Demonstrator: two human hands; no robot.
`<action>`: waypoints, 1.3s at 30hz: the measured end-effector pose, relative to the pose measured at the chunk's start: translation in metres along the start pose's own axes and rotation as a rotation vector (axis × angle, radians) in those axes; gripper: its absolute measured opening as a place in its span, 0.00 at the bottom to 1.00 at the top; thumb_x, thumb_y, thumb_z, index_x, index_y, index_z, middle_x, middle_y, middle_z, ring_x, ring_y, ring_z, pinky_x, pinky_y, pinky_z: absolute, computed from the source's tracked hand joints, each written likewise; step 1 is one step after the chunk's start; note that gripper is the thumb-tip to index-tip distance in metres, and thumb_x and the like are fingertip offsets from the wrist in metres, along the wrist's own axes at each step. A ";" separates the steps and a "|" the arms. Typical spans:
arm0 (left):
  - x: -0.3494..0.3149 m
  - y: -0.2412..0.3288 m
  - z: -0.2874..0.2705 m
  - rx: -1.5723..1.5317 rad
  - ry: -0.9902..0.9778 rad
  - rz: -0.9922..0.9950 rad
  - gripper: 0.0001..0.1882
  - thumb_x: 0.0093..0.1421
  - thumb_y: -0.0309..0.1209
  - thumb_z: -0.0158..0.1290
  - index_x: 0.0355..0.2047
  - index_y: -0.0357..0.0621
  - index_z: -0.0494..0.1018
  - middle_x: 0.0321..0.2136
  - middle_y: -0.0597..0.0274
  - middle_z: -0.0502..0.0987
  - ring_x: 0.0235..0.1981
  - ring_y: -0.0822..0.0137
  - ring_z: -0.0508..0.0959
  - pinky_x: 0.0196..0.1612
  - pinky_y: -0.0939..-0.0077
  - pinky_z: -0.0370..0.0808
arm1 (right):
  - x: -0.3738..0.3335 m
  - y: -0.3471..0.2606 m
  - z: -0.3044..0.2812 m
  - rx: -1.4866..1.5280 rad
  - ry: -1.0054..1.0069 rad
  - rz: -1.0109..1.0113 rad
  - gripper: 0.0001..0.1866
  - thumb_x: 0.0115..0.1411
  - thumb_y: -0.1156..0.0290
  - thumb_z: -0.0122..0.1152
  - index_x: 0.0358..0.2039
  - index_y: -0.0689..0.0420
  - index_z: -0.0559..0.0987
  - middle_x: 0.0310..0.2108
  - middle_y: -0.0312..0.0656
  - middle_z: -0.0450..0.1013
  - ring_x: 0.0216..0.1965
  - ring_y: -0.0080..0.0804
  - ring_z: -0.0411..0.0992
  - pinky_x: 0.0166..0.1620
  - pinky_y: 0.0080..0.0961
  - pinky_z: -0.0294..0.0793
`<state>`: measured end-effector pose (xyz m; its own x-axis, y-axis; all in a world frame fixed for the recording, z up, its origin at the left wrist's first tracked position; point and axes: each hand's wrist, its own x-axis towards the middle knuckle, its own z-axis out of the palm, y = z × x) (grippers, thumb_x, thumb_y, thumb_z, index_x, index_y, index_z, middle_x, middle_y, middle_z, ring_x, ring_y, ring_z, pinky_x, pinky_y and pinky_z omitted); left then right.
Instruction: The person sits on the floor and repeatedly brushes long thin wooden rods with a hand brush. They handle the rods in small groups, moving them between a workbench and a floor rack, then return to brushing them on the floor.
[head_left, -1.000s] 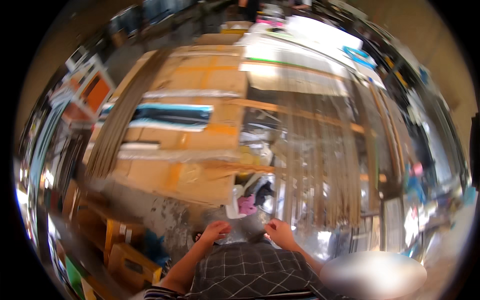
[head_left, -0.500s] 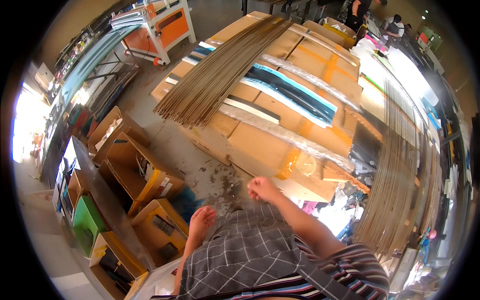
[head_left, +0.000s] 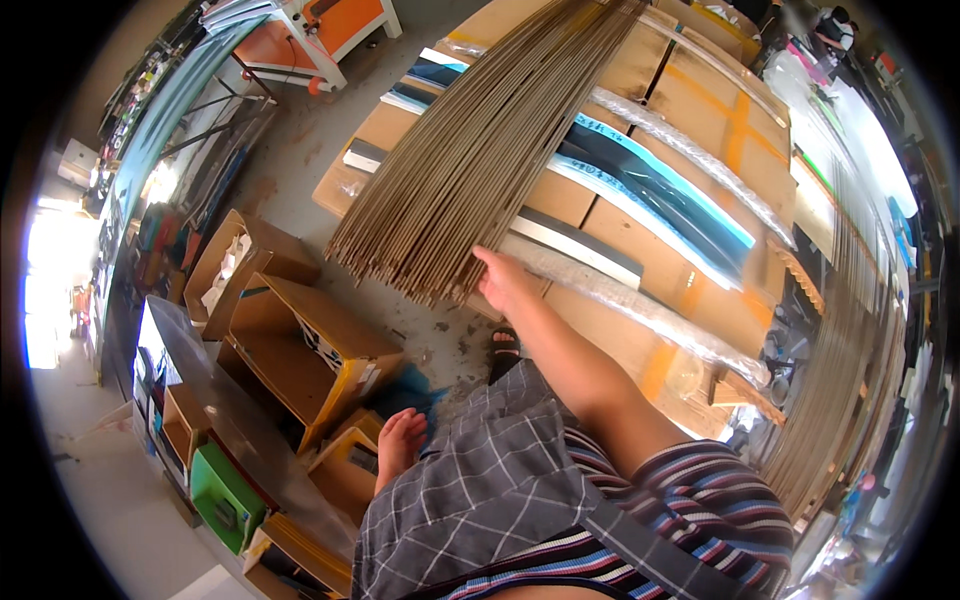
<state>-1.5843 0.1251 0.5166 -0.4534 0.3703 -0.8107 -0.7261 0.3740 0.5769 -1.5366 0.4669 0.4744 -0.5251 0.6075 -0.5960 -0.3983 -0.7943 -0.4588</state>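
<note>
A wide bundle of long, thin brown rods (head_left: 465, 150) lies across cardboard boxes, its near ends sticking out past the boxes' left side. At the near right corner of this bundle is my right hand (head_left: 505, 283). Its thumb and fingers close on the end of an outer rod; some fingertips are hidden. My left hand (head_left: 402, 440) hangs low in front of my checked apron (head_left: 470, 470), fingers loosely bent and apart, with nothing in it. Right of the bundle, a blue-and-white wrapped dark strip (head_left: 650, 195) rests on the boxes.
Bubble-wrapped lengths (head_left: 640, 305) lie across the flat cardboard boxes (head_left: 590, 355). To my left stand open cartons (head_left: 290, 360) and a green bin (head_left: 222, 500). More thin rods (head_left: 835, 370) lie at the right. An orange-and-white machine (head_left: 335, 30) stands far left; a person (head_left: 832, 38) is far right.
My right hand has reached forward from near my body to the rod ends and closed there. My view has shifted closer to the bundle. The left hand stays low beside the apron.
</note>
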 end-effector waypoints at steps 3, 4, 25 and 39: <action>0.025 0.023 -0.012 0.001 -0.018 0.008 0.15 0.59 0.38 0.51 0.44 0.46 0.71 0.36 0.63 0.77 0.37 0.70 0.76 0.38 0.74 0.71 | 0.007 0.004 0.034 0.008 0.153 0.028 0.17 0.52 0.75 0.62 0.40 0.70 0.72 0.40 0.48 0.73 0.39 0.38 0.73 0.39 0.34 0.74; 0.036 0.029 -0.013 -0.026 -0.044 0.000 0.15 0.59 0.38 0.51 0.44 0.46 0.71 0.36 0.63 0.77 0.37 0.70 0.76 0.38 0.74 0.71 | 0.008 0.003 0.034 -0.048 0.183 0.024 0.16 0.51 0.76 0.62 0.40 0.70 0.72 0.39 0.48 0.73 0.39 0.38 0.73 0.39 0.34 0.74; 0.167 0.254 -0.002 0.290 -0.494 -0.114 0.11 0.62 0.35 0.49 0.42 0.45 0.70 0.34 0.62 0.77 0.35 0.69 0.77 0.38 0.75 0.73 | -0.001 -0.013 0.047 -0.116 0.260 0.277 0.07 0.52 0.69 0.63 0.22 0.54 0.73 0.13 0.28 0.63 0.17 0.21 0.63 0.24 0.25 0.67; 0.220 0.283 -0.028 0.449 -0.518 -0.011 0.08 0.61 0.31 0.50 0.37 0.40 0.73 0.29 0.60 0.77 0.27 0.68 0.78 0.29 0.74 0.77 | -0.002 -0.011 0.052 -0.225 0.295 0.199 0.18 0.52 0.65 0.65 0.13 0.51 0.67 0.10 0.32 0.61 0.12 0.28 0.64 0.20 0.32 0.67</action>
<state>-1.9046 0.2884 0.4985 -0.0606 0.6817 -0.7291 -0.3940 0.6548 0.6450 -1.5703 0.4738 0.5147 -0.3243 0.4435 -0.8355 -0.1200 -0.8954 -0.4287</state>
